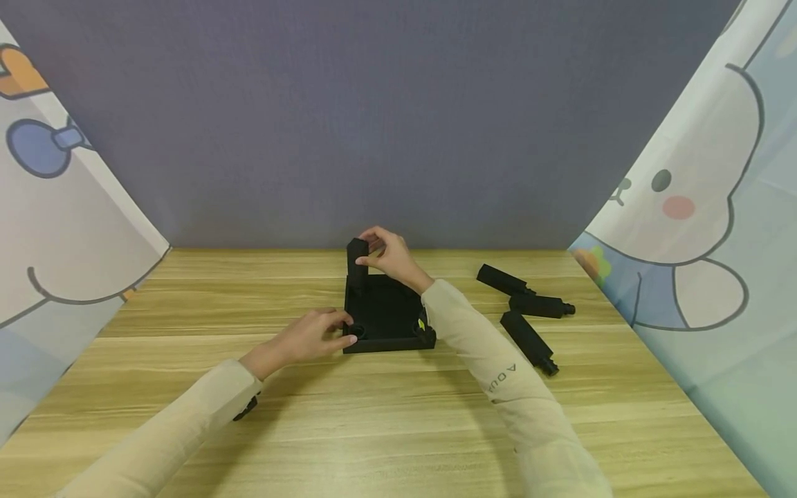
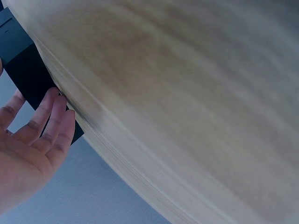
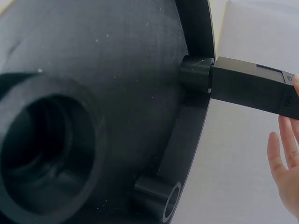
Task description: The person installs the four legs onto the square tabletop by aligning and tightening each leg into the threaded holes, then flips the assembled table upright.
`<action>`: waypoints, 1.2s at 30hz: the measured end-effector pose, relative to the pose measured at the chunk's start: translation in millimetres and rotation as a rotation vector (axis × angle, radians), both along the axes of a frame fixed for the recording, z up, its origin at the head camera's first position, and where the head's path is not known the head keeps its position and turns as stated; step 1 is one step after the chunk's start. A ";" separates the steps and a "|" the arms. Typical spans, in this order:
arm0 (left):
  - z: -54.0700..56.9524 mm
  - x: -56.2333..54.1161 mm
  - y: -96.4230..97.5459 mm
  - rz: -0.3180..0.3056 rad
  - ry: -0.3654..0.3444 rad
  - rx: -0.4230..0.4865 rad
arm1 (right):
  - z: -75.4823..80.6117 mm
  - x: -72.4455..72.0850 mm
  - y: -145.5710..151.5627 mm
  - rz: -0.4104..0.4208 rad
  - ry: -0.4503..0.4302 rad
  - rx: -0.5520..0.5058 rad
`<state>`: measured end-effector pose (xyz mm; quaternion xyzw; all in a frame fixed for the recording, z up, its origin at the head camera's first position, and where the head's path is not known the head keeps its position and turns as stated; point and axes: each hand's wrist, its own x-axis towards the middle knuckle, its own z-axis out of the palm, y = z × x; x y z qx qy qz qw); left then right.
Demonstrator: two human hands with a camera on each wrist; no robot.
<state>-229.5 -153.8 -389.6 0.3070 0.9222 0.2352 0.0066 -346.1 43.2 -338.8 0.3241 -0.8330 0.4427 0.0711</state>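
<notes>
A shallow black tray (image 1: 389,304) with raised walls and round sockets at its corners lies on the wooden table. At its back left corner stands a black square leg (image 1: 357,259), upright, its lower end at the corner socket (image 3: 196,74). My right hand (image 1: 392,259) pinches this leg near its top between thumb and fingers. In the right wrist view the leg (image 3: 252,86) lines up with the socket. My left hand (image 1: 314,335) is at the tray's front left corner, fingers nearly straight against the side wall (image 2: 35,77), thumb beside the front left socket (image 1: 357,330).
Three more black legs with narrow ends lie to the right: a back one (image 1: 501,279), a middle one (image 1: 538,305) and a front one (image 1: 528,340). A small black piece (image 1: 245,408) shows beside the left sleeve. A grey panel (image 1: 373,124) rises behind the table.
</notes>
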 end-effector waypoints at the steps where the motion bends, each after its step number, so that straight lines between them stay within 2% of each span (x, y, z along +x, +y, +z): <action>1: 0.1 -0.1 0.0 -0.001 0.001 0.000 | -0.1 -0.5 0.1 0.002 0.002 0.000; 9: 0.4 -0.6 0.0 -0.002 -0.004 -0.002 | 6.7 -5.3 1.2 0.055 -0.039 0.054; 19: -1.1 -2.0 -0.6 0.004 0.002 -0.010 | 17.0 -9.9 1.2 0.181 -0.068 0.115; 26: 0.0 -1.4 -0.3 0.008 0.004 -0.007 | 11.2 -5.8 -1.1 0.117 -0.080 0.065; 32: 0.0 -1.3 -0.5 -0.003 0.008 -0.002 | 2.1 -2.8 -4.0 0.059 -0.047 0.016; 36: 1.1 -0.6 -0.1 -0.004 0.010 -0.005 | 0.6 -2.7 -4.6 0.055 -0.031 0.019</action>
